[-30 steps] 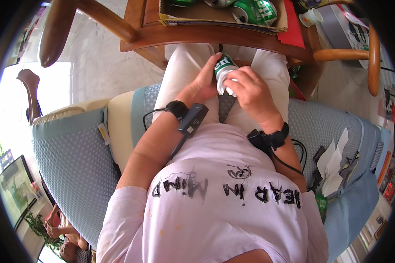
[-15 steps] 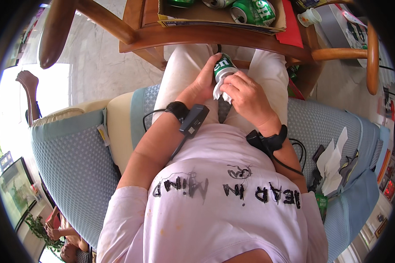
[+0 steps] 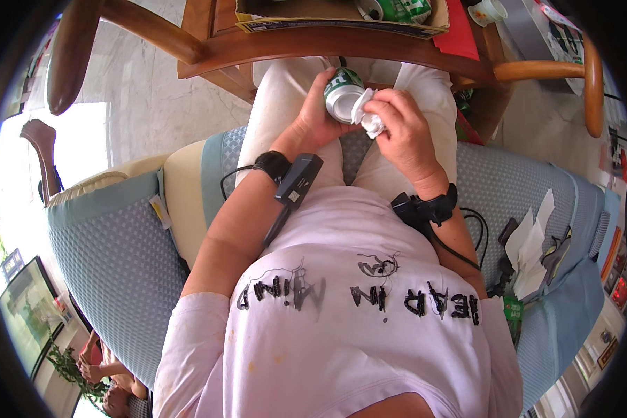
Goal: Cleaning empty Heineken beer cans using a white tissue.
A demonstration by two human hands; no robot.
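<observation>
Above my lap, my left hand (image 3: 314, 117) grips a green and silver drink can (image 3: 343, 96), tilted so that its bare silver end faces me. My right hand (image 3: 405, 125) pinches a crumpled white tissue (image 3: 369, 115) at the right edge of that silver end. The tissue appears to touch the can's rim. Both my wrists carry black straps with small devices and cables. The far side of the can is hidden.
Ahead, a wooden chair (image 3: 306, 61) holds a cardboard box (image 3: 341, 29) with green cans (image 3: 397, 11). A red sheet (image 3: 457, 31) and a white paper cup (image 3: 487, 12) are right of it. White papers (image 3: 529, 240) lie on the blue sofa (image 3: 494, 188). Another person's foot (image 3: 38, 139) shows left.
The can has turned so its silver end shows more toward me. My right hand and the tissue have shifted slightly right, to the edge of the can. The view has moved a little.
</observation>
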